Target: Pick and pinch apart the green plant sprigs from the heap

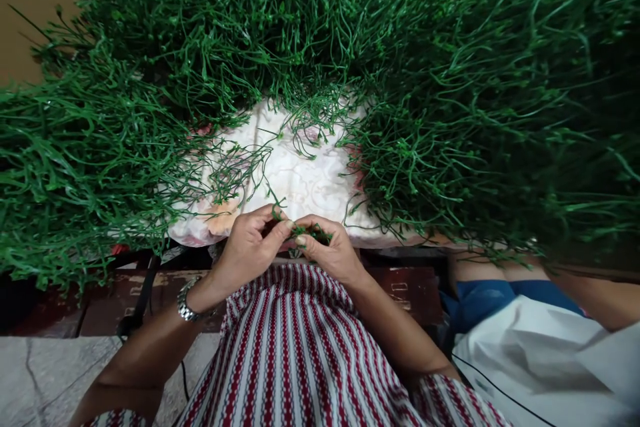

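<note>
Both hands meet near the table's front edge, their thumbs close together. My left hand (pixel 259 240) is closed in a pinch on a thin green artificial plant stem (pixel 277 203), whose end sticks up past the fingers. In my right hand (pixel 327 250) the fingers curl round a small bunch of green plant stems (pixel 320 235), with tips poking out beside the thumb. How the pieces join between the fingertips is too small to tell. Loose stems (pixel 306 123) lie on the white flowered cloth (pixel 285 177) just beyond the hands.
Big heaps of green stems rise at the left (pixel 75 160), the back (pixel 250 20) and the right (pixel 475 113). A dark red wooden bench (pixel 165 293) runs below the table edge. At the lower right sits another person in a white top (pixel 545 353). A thin black cable (pixel 500 387) trails there.
</note>
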`<action>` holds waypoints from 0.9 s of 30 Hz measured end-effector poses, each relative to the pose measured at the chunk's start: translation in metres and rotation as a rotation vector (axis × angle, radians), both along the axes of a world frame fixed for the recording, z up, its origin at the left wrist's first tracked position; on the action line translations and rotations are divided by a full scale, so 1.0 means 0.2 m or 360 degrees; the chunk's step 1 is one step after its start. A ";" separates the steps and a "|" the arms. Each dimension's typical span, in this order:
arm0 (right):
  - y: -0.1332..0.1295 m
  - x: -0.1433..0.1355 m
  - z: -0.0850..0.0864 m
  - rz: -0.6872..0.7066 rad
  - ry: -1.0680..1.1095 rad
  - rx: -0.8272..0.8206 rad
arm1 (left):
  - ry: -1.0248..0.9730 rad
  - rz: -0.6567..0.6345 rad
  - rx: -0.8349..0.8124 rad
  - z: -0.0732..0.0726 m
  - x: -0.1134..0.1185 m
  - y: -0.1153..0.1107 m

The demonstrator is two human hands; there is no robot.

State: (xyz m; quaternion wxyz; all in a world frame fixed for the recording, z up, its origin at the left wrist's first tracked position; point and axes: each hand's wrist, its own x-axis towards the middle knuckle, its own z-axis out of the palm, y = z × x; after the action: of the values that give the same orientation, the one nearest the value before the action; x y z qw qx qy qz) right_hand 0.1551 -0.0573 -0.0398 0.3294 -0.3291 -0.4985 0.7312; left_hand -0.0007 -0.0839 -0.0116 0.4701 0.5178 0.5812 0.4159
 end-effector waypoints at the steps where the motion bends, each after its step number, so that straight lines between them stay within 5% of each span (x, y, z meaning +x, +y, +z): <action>1: 0.00 0.00 0.00 -0.0026 -0.0060 0.0073 | 0.0067 -0.0038 0.0011 0.00 0.00 0.00; 6: 0.00 0.03 0.02 -0.0083 -0.0262 0.0375 | -0.0014 -0.0190 -0.0161 0.03 -0.03 -0.01; 17: 0.02 0.05 0.07 -0.0015 -0.0508 0.0671 | -0.0362 -0.0010 -0.0176 0.01 -0.03 -0.02; 27: 0.04 0.05 0.05 0.0088 -0.0525 0.0749 | 0.0025 -0.0062 -0.0127 -0.04 0.01 -0.05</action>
State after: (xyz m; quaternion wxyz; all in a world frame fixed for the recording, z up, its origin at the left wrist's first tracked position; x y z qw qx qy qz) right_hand 0.1655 -0.0494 -0.0293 0.2912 -0.3444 -0.7100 0.5408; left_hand 0.0003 -0.0931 -0.0202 0.4939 0.5130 0.5908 0.3792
